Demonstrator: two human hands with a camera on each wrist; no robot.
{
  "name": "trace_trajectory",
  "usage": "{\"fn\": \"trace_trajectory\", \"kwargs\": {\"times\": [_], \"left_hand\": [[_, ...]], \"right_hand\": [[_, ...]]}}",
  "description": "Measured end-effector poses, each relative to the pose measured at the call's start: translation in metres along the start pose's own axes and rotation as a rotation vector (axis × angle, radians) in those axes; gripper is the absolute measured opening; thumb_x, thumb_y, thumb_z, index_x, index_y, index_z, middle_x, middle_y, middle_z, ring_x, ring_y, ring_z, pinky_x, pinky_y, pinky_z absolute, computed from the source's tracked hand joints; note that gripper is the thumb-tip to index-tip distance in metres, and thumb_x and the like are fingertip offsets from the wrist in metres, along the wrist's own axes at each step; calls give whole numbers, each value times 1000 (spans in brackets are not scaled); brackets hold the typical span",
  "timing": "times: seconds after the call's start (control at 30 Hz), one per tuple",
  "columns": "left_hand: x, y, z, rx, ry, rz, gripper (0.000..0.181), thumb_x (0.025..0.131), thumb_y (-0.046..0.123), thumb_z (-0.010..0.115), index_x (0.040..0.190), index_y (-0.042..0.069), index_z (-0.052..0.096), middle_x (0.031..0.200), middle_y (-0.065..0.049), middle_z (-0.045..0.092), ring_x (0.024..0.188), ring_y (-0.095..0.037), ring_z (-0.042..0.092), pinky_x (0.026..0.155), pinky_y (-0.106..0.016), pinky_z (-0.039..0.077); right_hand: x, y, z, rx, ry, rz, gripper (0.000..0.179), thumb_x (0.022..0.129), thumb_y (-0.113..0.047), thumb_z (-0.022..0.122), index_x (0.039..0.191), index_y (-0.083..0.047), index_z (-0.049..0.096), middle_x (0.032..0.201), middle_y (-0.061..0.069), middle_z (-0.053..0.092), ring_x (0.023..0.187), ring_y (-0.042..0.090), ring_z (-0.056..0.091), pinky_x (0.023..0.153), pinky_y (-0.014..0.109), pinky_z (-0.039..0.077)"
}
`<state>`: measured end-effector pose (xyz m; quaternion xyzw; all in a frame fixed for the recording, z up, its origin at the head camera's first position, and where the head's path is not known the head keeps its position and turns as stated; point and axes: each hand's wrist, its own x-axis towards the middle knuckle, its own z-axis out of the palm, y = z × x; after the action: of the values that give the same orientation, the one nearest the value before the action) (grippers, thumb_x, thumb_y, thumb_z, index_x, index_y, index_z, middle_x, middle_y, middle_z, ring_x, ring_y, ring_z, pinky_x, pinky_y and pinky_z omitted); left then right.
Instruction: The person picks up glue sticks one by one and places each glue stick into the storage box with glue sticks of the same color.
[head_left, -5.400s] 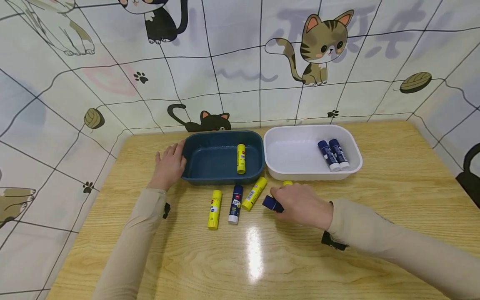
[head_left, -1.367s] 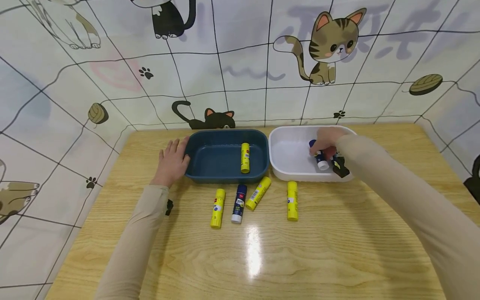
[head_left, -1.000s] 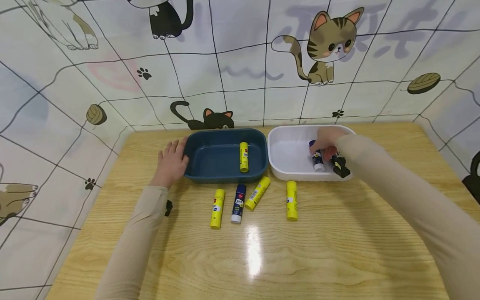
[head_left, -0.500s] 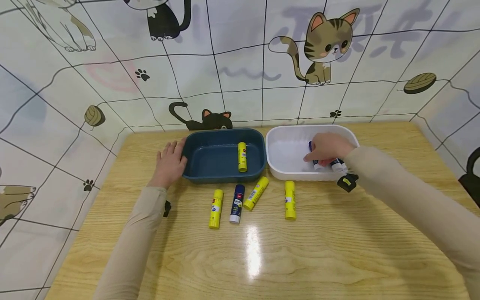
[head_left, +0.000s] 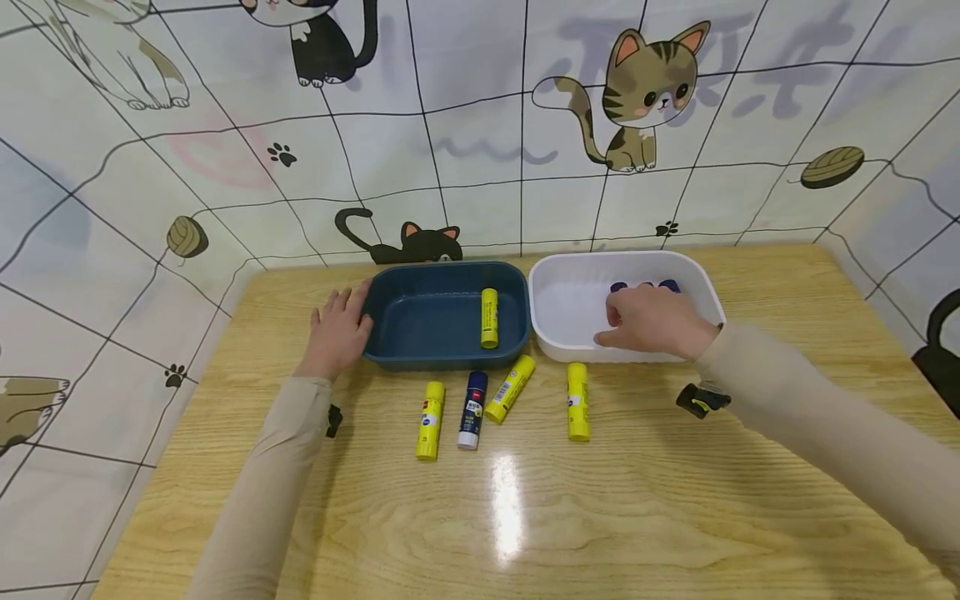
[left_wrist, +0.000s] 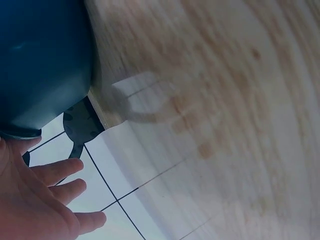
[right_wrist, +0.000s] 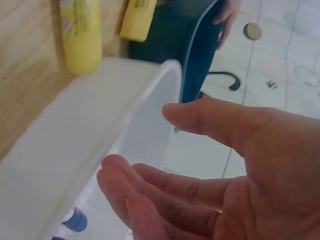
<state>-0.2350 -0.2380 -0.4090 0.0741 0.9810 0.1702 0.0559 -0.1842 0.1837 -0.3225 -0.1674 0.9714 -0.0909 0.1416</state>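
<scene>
My right hand [head_left: 652,318] hovers over the front of the white tub [head_left: 566,352], fingers loosely bent and thumb apart; the right wrist view shows nothing between them. Behind that hand, the navy caps of several glue sticks [head_left: 670,285] peek out inside the tub, their bodies mostly hidden. My left hand [head_left: 334,333] rests with extended fingers against the left end of the dark blue tub [head_left: 446,363]. A yellow glue stick [head_left: 489,318] lies in the blue tub.
In front of the tubs, on the wooden table [head_left: 390,533], lie a yellow glue stick [head_left: 430,421], a navy one [head_left: 472,410], a tilted yellow one [head_left: 510,389] and another yellow one [head_left: 578,402]. A cat-print cloth [head_left: 480,150] stands behind.
My right hand carried a navy glue stick from the table into the white tub, let it go and rose toward the front rim. The yellow stick in the blue tub rolled slightly right. My left hand stayed.
</scene>
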Motion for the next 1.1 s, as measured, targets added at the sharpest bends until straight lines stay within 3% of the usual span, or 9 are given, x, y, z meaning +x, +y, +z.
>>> {"fn": "trace_trajectory", "kwargs": {"times": [0.43,0.67,1.1], "left_hand": [[-1,1,-1,-18,-22,-10,59,103,22,31,157,19,7,154,-29,17,143,-44,3,108,-67,0],[0,1,-1,-15,-39,-21,59,103,22,30,157,19,6,154,-28,18,143,-45,3,107,-67,0],[-1,1,-1,-19,-41,-23,59,104,22,29,157,20,5,153,-29,19,142,-46,5,107,-68,0]], "right_hand": [[-29,-23,23,89,-71,-58,21,83,-28,68,84,-9,61,69,-2,56,58,16,50,48,30,39],[-24,-23,47,115,-98,-45,25,86,-29,69,75,-11,55,62,-2,47,55,15,45,50,27,31],[-11,-17,74,68,-14,-62,38,89,-32,67,60,-14,49,51,-4,41,44,11,40,42,22,28]]}}
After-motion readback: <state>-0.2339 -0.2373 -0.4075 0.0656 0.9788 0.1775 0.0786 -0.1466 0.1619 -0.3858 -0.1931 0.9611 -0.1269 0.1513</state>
